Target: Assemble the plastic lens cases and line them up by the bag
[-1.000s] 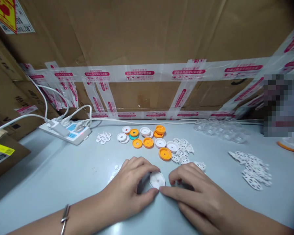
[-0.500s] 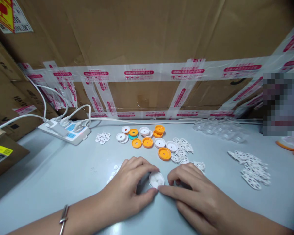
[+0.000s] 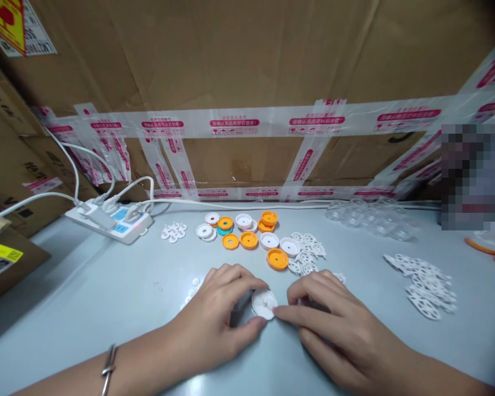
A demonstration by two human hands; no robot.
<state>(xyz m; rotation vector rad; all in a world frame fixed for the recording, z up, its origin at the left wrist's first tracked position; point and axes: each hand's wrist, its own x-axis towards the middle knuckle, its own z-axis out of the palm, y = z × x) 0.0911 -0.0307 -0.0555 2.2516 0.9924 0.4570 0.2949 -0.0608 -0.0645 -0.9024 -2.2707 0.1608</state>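
Observation:
A white round plastic part [image 3: 264, 304] lies on the grey-blue table [image 3: 148, 324], with a raised shape in its middle. My left hand [image 3: 226, 308] curves around its left side, thumb at the near edge and index finger at the far edge, closed on it. From the right, my right hand [image 3: 334, 324] touches the part's edge with an outstretched index fingertip. Its other fingers are bent and apart, holding nothing. Beyond the hands sit orange round caps [image 3: 277, 259] and white round caps [image 3: 290, 247]. Small white discs [image 3: 196, 282] lie beside my left wrist, partly hidden.
White openwork pieces [image 3: 424, 286] are heaped at the right, with more lattice pieces [image 3: 307, 253] behind my right hand. Clear plastic domes [image 3: 369, 217] stand at the back. A power strip [image 3: 111, 220] with cables and small white pegs [image 3: 174, 231] are at left. Cardboard boxes [image 3: 239, 55] wall the back.
My right index fingertip has slid slightly right and up along the part's edge, and the right hand has shifted a little right. The left hand stays around the part.

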